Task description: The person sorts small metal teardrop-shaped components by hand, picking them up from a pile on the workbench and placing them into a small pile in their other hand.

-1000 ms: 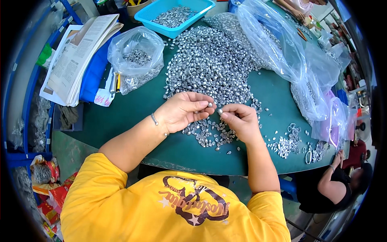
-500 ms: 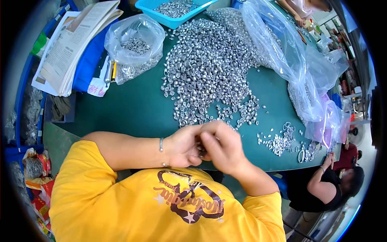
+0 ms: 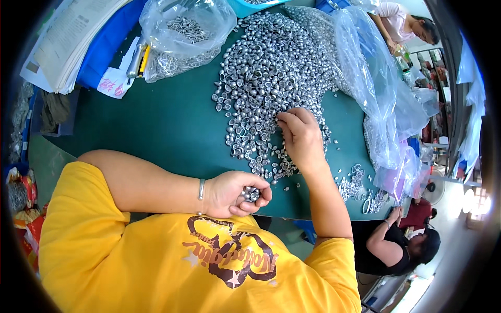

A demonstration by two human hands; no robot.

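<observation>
Silver metal caps lie heaped on the green tabletop, within easy reach. The left hand is curled shut around a small cluster of them near the edge — a holding spot, it seems — while the right hand rests fingers-down on the heap, loosely open, picking. A clear plastic bag of metal rings sits upper left; a white slip with pink writing lies beside it.

Half a second ago both hands were clasped together near the person's chest. Now the right hand has reached out onto the heap of small silver metal pieces, fingertips down among them, while the left hand has stayed back at the tabletop edge, curled around several pieces.
</observation>
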